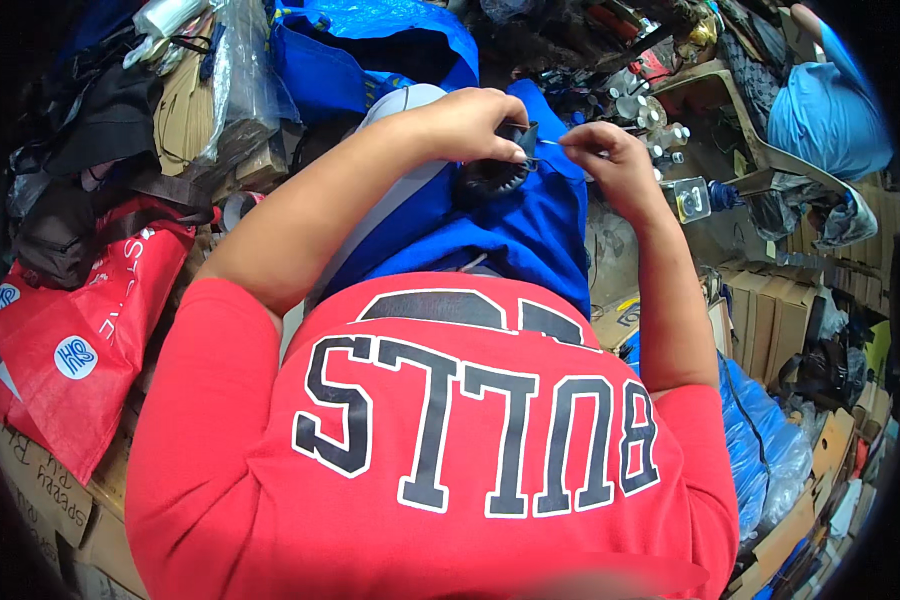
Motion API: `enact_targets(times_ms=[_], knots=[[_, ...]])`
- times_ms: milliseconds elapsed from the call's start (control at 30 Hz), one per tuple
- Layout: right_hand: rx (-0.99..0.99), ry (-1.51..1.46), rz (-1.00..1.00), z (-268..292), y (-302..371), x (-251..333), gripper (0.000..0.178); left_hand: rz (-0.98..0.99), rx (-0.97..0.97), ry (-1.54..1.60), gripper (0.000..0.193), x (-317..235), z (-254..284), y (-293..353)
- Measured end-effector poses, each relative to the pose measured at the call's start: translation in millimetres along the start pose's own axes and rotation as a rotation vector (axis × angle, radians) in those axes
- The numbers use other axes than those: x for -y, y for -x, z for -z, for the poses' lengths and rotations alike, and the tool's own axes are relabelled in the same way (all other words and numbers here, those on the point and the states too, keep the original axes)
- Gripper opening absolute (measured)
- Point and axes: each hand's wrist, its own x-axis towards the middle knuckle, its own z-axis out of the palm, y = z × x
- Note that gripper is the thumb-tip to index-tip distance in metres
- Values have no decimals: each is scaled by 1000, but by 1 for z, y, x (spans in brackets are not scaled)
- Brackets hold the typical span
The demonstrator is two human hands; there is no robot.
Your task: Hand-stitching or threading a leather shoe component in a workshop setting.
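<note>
My left hand [475, 122] is closed over a black shoe [482, 185], which rests on the blue cloth [470, 240] across my lap. Its thumb and fingers press on the shoe's upper part, and a ridged edge shows below them. A thin dark strand or wire end sticks out by the thumb. Just right of the shoe, my right hand [612, 160] is raised with thumb and forefinger pinched. From that pinch a thin, pale strand-like piece [549, 142] points toward the shoe; whether it is thread or a tool cannot be made out.
Small bottles [650, 115] and a yellowish bottle with a dark cap [692, 200] stand to the right. A blue bag [370, 45] lies ahead. On the left are a red bag [90, 330] and stacked brown cardboard [185, 115]; more cardboard [760, 315] is at right.
</note>
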Motion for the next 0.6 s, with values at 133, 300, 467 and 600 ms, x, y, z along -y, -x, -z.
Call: enact_targets(times_ms=[133,300,467,600], knots=[[68,110,68,-3,-11,3,12,229,284,244,40,-2,4,-15],[137,42,59,-5,-5,3,12,240,291,630,32,9,-6,-15],[71,-11,78,-16,8,-8,12,272,353,764,36,17,-10,-14],[-18,-70,81,-28,20,-10,13,263,407,812,40,19,-11,-14]])
